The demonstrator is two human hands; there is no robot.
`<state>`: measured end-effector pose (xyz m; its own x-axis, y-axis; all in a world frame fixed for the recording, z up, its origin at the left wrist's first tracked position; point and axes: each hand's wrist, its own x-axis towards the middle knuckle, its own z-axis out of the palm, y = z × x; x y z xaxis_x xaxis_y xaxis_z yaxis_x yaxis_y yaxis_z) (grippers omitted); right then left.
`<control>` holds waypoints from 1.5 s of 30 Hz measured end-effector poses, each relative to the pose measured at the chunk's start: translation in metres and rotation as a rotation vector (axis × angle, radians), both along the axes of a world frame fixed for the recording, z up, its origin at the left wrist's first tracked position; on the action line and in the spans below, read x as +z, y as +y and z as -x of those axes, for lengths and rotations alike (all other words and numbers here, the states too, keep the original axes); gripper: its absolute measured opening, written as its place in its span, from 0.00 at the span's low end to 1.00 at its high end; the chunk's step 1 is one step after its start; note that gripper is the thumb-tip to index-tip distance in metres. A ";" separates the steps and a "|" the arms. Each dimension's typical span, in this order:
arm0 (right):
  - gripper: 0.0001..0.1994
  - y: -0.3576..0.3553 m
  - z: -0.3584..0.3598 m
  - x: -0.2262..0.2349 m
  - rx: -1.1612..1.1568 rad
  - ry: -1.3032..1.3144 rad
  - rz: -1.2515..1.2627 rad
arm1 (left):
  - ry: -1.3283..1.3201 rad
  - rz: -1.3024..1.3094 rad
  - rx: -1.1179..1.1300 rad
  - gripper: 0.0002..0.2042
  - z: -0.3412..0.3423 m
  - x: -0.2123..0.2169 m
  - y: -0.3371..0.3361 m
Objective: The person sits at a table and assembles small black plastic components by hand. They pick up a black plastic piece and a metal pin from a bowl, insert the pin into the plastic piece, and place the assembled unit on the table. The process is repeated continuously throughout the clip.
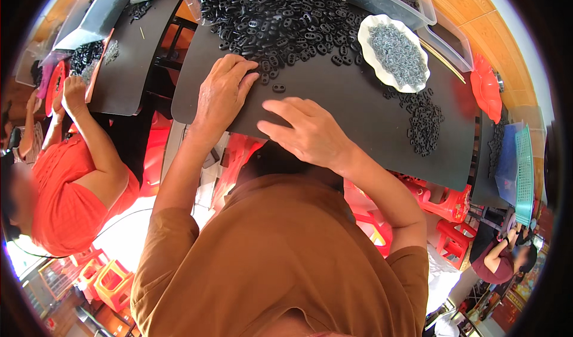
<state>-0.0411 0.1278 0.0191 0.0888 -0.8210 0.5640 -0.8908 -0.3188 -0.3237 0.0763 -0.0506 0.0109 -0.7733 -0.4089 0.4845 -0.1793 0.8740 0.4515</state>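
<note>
A big heap of small black oval pieces [280, 20], each with two holes, covers the far part of the dark table. My left hand [224, 92] rests at the heap's near edge, fingers bent and the thumb a little apart from the forefinger, with nothing visible between them. Just to its right a single black two-hole piece [279, 88] lies apart on the tabletop. Nearer to me, my right hand [307, 128] hovers by the table's front edge, thumb and fingers spread and no piece visible in them.
Right of the heap stands a white scalloped bowl [363, 35] of small shiny grey pieces. A smaller pile of black parts [425, 122] lies nearer me. Clear plastic bins [418, 5] line the back. A person in red [83, 182] works at the left table; red stools [453, 241] stand below.
</note>
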 end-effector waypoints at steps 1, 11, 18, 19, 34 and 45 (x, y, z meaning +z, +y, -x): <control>0.09 -0.006 0.002 -0.003 0.007 0.032 -0.004 | -0.006 -0.006 -0.004 0.08 0.000 0.001 0.000; 0.10 -0.041 0.044 -0.020 -0.076 0.222 0.000 | -0.095 -0.024 -0.037 0.07 0.011 0.008 -0.010; 0.08 -0.009 0.066 0.001 -0.239 0.086 0.099 | -0.112 0.009 -0.014 0.04 0.018 0.009 -0.011; 0.09 -0.004 0.071 0.004 -0.267 0.025 0.095 | -0.097 0.025 -0.018 0.04 0.019 0.008 -0.011; 0.10 0.011 0.063 0.002 -0.177 -1.167 -0.049 | -0.044 -0.932 -0.335 0.07 0.062 0.020 0.031; 0.04 0.074 0.083 -0.010 -0.419 -1.171 0.105 | 0.006 -0.226 -0.604 0.05 0.155 0.032 0.054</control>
<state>-0.1237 0.2016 0.0092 -0.7680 -0.6110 0.1922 -0.1236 -0.1531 -0.9805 -0.0786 0.0037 0.0426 -0.8970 0.0048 0.4420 0.3173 0.7033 0.6362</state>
